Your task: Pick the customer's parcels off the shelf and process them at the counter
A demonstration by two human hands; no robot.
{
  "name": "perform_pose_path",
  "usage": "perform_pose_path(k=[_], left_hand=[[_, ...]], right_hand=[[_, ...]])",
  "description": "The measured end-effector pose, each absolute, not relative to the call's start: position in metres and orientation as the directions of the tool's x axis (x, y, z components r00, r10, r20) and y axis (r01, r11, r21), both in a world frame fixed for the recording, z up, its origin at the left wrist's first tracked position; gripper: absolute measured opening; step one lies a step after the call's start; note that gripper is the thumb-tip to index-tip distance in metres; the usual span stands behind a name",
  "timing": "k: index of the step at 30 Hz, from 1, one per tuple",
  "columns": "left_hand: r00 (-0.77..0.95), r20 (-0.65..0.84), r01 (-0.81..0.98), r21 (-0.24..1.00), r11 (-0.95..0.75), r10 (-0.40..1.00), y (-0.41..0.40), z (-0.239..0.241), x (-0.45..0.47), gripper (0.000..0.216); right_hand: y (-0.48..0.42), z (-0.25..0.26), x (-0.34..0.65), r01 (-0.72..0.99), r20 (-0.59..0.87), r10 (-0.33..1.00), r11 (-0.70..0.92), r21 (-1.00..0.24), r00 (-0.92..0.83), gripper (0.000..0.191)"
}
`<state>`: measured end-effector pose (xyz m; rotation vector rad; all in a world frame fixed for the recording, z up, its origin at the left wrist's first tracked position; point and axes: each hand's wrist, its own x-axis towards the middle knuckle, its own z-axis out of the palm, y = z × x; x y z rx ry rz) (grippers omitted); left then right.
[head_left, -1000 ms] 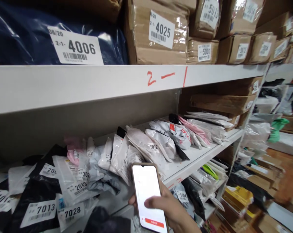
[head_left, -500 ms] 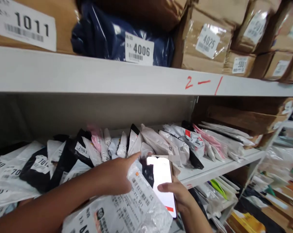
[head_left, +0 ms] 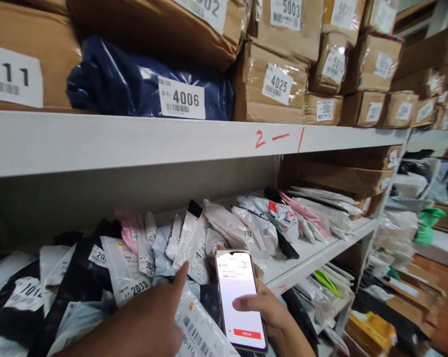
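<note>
Right hand [head_left: 266, 312] grips a phone [head_left: 240, 297], thumb lying across the lit white screen with a red button at the bottom; screen text too small to read. Left hand [head_left: 149, 322] has index finger stretched out, other fingers curled, pointing at the row of mail bags [head_left: 194, 243] on the middle shelf [head_left: 313, 250]; fingertip just beside or touching a white bag, cannot tell which. A white parcel [head_left: 197, 332] with a barcode label sits under the left forearm, near bottom; whether that hand grips it is not visible.

Progress, judging from layout: phone is up and the finger is running along the labels, but no bag is pulled out of the row yet, so picking one is still ahead.

Readable writing: bag labels "2033" [head_left: 135, 288], "302", "012", partial "101" at far left. Upper shelf: blue bag [head_left: 127, 79] labelled "2-1- 4006", brown boxes [head_left: 279, 84] labelled "4025", "5003", a partial "011" at left. Red handwriting "2 — 1" [head_left: 279, 139] on the front edge of the upper shelf. More parcels stacked on lower shelves and the floor at right.
</note>
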<state>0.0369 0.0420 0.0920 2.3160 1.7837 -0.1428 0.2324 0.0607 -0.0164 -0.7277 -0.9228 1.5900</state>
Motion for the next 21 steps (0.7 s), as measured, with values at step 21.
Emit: perform_pose_path(k=[21], left_hand=[[0.332, -0.067, 0.927, 0.209, -0.312, 0.941, 0.044, 0.074, 0.033, 0.078]], right_hand=[[0.037, -0.008, 0.252, -0.180, 0.228, 0.933, 0.182, -0.967, -0.280, 0.067]])
